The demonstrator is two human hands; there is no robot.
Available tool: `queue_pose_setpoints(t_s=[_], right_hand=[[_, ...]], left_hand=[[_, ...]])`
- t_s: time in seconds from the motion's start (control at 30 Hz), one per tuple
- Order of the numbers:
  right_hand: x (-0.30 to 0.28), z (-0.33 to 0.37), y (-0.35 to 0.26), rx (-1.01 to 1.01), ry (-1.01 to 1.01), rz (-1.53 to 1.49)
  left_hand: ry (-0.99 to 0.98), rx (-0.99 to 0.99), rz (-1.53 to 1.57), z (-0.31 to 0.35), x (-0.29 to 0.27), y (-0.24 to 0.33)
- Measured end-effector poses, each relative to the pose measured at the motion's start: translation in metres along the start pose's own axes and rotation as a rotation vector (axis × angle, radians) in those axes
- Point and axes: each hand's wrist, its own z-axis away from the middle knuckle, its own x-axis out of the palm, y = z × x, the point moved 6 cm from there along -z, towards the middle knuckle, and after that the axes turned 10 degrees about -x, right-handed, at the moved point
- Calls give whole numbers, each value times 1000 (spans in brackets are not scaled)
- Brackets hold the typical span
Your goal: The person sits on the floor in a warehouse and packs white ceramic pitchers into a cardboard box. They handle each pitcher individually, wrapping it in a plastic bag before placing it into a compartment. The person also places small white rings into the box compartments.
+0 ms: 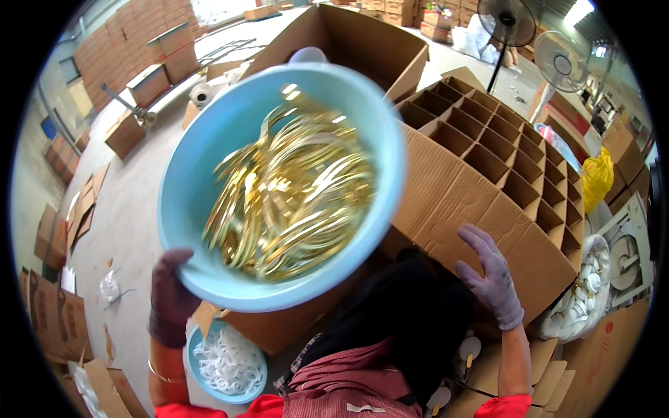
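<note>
My left hand [171,296], in a dark glove, grips the lower rim of a large light-blue plastic basin [202,160] held up and tilted toward me. The basin is full of shiny gold metal rings [293,195], blurred. My right hand [491,279], in a grey-purple glove, rests with fingers spread on the side flap of a big cardboard box [453,202]. That box holds a cardboard grid divider [509,146] with several empty cells.
A smaller blue bowl of white plastic rings [226,362] sits on the floor below the basin. An open empty carton [362,42] stands behind. Two standing fans [512,21], stacked cartons [146,42], a yellow bag [598,177] and a bag of white parts [582,292] surround me.
</note>
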Motion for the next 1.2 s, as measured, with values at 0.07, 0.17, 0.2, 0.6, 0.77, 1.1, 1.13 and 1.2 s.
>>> queue_pose_setpoints(t_s=[0.07, 0.17, 0.2, 0.6, 0.77, 1.1, 1.13, 1.2], right_hand=[[22, 19, 30, -13, -11, 30], [45, 25, 55, -27, -5, 37], [50, 24, 59, -19, 2, 35], [75, 71, 93, 125, -34, -53], [110, 115, 124, 657, 104, -471], [158, 122, 207, 531, 818, -1615], [153, 121, 205, 437, 896, -1667], [132, 103, 188, 233, 1019, -1782]], left_hand=[[106, 15, 89, 22, -68, -16], [105, -8, 89, 19, -137, -59], [79, 41, 133, 5, -164, -76], [-402, -29, -578, -51, 136, -156], [-498, 1569, -1520, -159, 366, -142], [-919, 1490, -1555, -152, 447, -140], [-957, 1520, -1477, -116, 449, -138], [-995, 1550, -1407, -43, 448, -121]])
